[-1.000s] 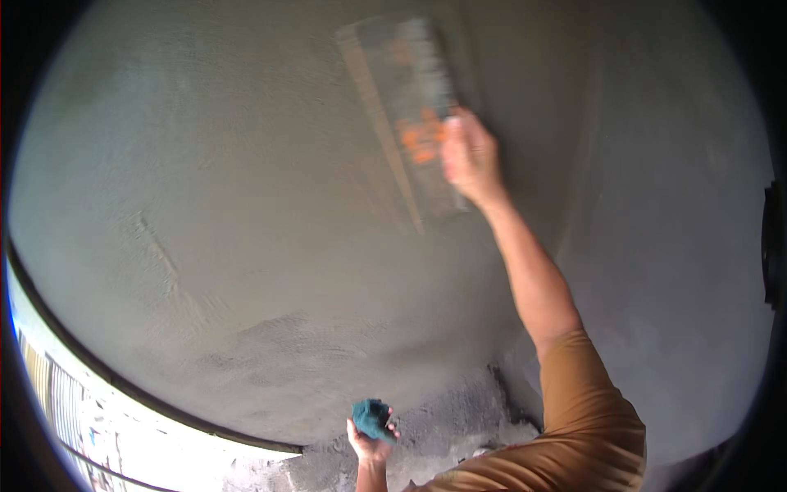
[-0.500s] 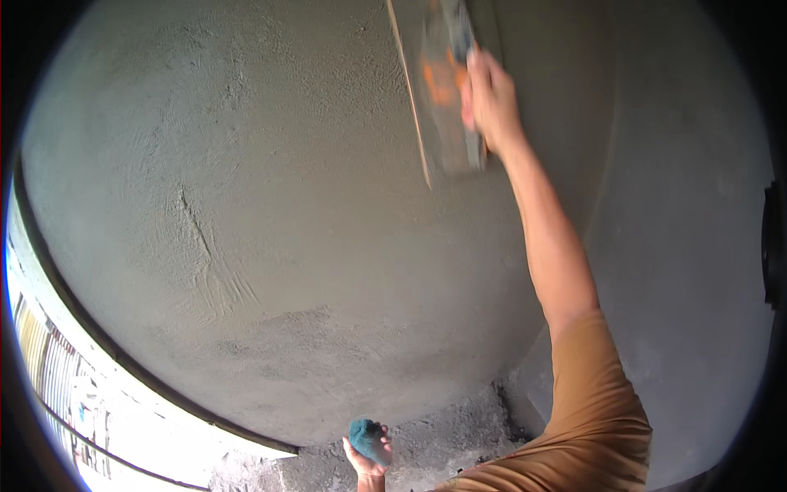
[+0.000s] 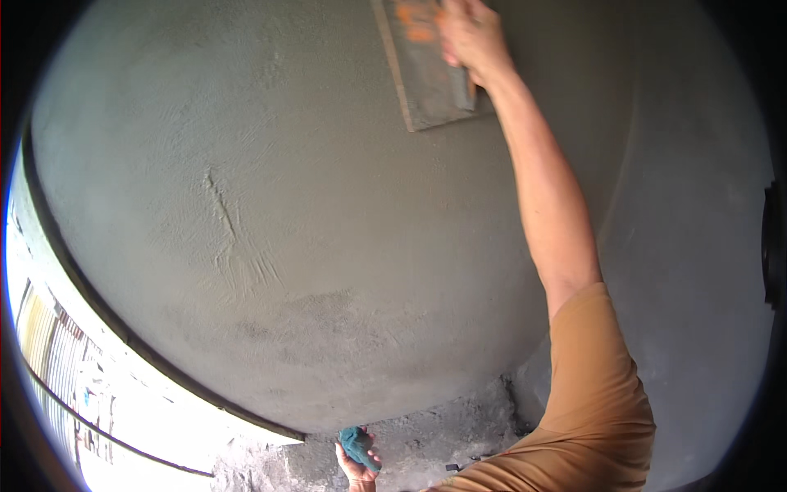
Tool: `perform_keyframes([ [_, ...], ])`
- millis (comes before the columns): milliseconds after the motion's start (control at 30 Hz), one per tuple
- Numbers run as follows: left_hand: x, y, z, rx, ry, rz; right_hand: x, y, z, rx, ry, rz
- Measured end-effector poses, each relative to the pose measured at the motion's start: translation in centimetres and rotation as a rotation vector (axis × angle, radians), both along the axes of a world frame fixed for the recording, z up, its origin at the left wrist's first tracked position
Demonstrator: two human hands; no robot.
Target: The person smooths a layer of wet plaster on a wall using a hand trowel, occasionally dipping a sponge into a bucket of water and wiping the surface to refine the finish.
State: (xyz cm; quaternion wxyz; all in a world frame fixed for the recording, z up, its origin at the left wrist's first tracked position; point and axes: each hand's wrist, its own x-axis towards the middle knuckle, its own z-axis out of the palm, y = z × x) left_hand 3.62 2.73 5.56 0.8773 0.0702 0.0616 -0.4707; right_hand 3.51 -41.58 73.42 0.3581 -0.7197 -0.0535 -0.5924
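At the top of the view my right hand [image 3: 475, 39] is closed round the handle of a plastering float [image 3: 426, 90]. The float is a flat, grey, rectangular board with orange patches, partly blurred, and its upper end runs out of the picture. It lies against the wet grey plaster wall [image 3: 328, 180]. Low in the middle, my left hand [image 3: 354, 469] holds a lumpy teal sponge [image 3: 357, 447], its fingers curled round the side.
A raised ridge with streaks [image 3: 221, 209] marks the plaster at left. Darker, rougher plaster [image 3: 303, 316] lies lower down. An adjoining smooth wall [image 3: 697, 246] stands at right. Beyond the wall's left edge [image 3: 131, 336] is a bright outdoor area. Rough rubble-like ground [image 3: 434, 435] shows below.
My right hand and the float have moved up and slightly left along the wall. The float's lower edge shows more plainly. My left hand still holds the sponge, now turned somewhat.
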Motion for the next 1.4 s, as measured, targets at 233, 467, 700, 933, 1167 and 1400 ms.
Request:
perform_keyframes([
  [233,1.0,-0.7,0.4,0.066,-0.068,0.022,-2.2,-4.7,-12.1,-0.035,0.065,-0.058],
  [467,2.0,-3.0,1.1,0.105,0.063,-0.037,0.9,0.4,-3.6,-0.218,-0.014,-0.086],
  [700,-0.5,-1.4,0.5,0.024,0.012,-0.031,-5.4,-8.5,-9.5,0.267,-0.032,0.035],
  [933,0.3,-5.1,2.8,0.242,-0.036,-0.034,-0.4,-1.8,-10.8,-0.271,-0.035,-0.065],
  [1167,-3.0,-4.7,2.6,0.051,-0.028,0.009,-7.4,-12.1,-12.3,0.343,-0.104,0.060],
  [1400,-2.7,-4.0,4.1,0.160,-0.073,0.113,2.0,0.3,-5.4,-0.270,-0.057,0.000],
])
